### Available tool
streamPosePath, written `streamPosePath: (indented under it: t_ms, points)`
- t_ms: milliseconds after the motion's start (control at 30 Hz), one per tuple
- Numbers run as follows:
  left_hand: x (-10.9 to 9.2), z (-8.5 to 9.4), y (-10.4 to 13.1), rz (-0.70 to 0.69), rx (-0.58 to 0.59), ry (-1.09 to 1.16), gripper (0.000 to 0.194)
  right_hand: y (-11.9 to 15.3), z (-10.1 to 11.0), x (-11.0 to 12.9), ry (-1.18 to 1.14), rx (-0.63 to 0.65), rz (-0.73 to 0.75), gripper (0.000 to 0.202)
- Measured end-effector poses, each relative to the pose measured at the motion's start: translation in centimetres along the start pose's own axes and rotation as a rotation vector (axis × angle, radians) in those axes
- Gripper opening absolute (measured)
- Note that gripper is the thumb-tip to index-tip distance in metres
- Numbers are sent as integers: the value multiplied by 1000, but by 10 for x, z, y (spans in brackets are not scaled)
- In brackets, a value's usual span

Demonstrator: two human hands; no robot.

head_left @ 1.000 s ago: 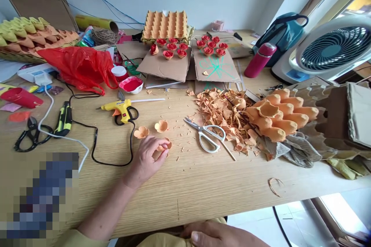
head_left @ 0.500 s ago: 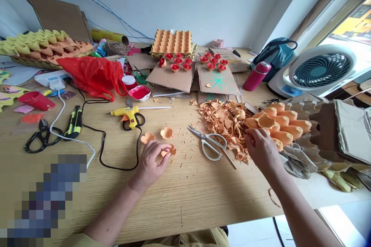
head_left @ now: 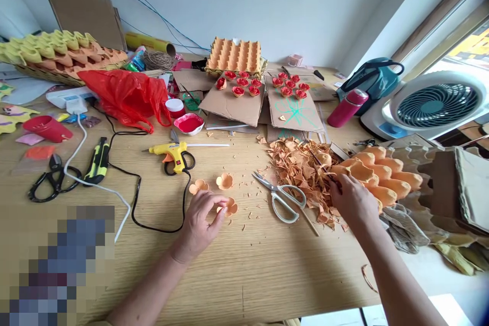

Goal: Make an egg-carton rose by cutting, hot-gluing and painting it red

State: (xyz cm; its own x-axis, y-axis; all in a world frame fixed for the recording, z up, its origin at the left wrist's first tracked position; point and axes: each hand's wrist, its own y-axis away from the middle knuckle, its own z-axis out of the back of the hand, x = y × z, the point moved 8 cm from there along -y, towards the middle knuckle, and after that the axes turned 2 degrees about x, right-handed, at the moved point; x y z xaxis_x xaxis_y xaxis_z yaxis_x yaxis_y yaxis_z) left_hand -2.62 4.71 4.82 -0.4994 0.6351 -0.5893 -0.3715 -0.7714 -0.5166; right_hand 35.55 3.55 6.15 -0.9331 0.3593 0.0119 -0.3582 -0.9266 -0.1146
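your left hand is pinching the nearest orange flower cup, thumb and forefinger meeting over its left side, and that cup is resting on the table short of the white-handled scissors. two more cups, a left one and a right one, are lying just beyond your knuckles. your right hand is hovering or resting at the near side of the orange egg-carton piece, fingers curling downward. for moving, you are having a broad strip of wood between your forearms, reaching back to the scissors and ending at the near edge, which is showing at the bottom. on the left, the black cord is curving close to your wrist and running up to the glue gun; on the right, the scrap pile and a wooden stick are bordering that strip. your right fingertips are hiding against the carton and a dark stick, so i am not telling whether they are gripping anything. your left fingers are covering part of their cup, pixelation is masking the lower left corner, and the cardboard box is running out of view.
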Motion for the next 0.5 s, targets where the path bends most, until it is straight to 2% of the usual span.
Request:
streamPosePath:
  t_ms: [267, 400, 500]
  points:
    - [1, -1, 1, -5, -1, 3, 17, 0, 36, -18, -70, 17, 96, 19]
    - [1, -1, 0, -8, -1, 0, 17, -8, 59, -29, -1, -49, 81, 17]
    - [-1, 4, 0, -13, -46, -9, 16, -6, 79, -37, -38, -153, 53, 16]
